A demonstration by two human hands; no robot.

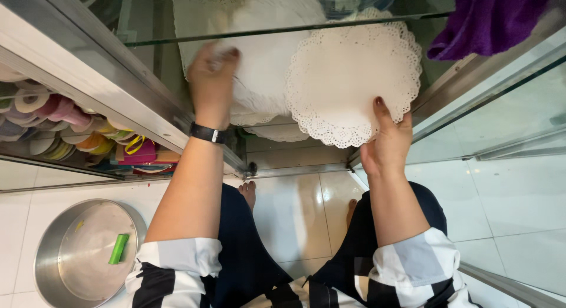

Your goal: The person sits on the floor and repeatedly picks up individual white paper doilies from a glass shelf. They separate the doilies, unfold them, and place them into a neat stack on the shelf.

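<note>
Because the round white paper doily with the lace-cut rim (352, 78) is pinched only at its near edge, between the thumb and fingers of the right hand (386, 144), it hangs out over the glass shelf (283, 29) of the cabinet with little support, and that thin scalloped border looks likely to crease or tear if the grip tightens or the sheet catches on the shelf edge. The left hand (213, 84) lies with its fingers curled on a stack of similar white paper doilies (259, 78) just beside and partly under the held one; whether it actually grips a sheet or only presses on the pile I cannot tell. If it presses while the right hand pulls, overlapping lace edges could snag and drag a second sheet along.

Being a circle, the held doily has no real long axis and points nowhere in particular; it lies nearly flat, facing up toward the camera, its near rim toward the person. It sits right of the stack, below a purple cloth (489, 19) in the upper right corner. A round metal pan (59, 266) with a small green cylinder (118, 249) in it rests on the white tiled floor (519, 196) at lower left, well apart from both hands.
</note>
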